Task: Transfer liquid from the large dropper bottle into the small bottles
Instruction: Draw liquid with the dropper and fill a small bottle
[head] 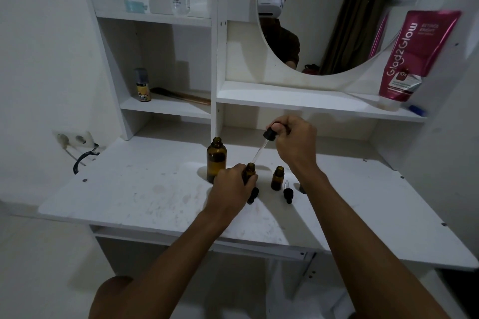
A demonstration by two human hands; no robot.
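Dropper tip at mouth of hand-held small amber bottle.

Right hand [293, 142] pinches the dropper [261, 147], slanted down-left. Left hand [230, 189] is closed around a small bottle [250, 169] on the white desk [129, 189]. Large bottle [216, 159] stands open just behind-left; second small bottle [277, 178] open to the right, two caps [288, 195] lying near.

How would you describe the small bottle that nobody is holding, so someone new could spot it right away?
Start at the white desk below the round mirror. In front of the tall open amber bottle, two small amber bottles stand between the person's arms. The free small bottle is the right one, standing alone and uncapped, while the left hand grips the other.
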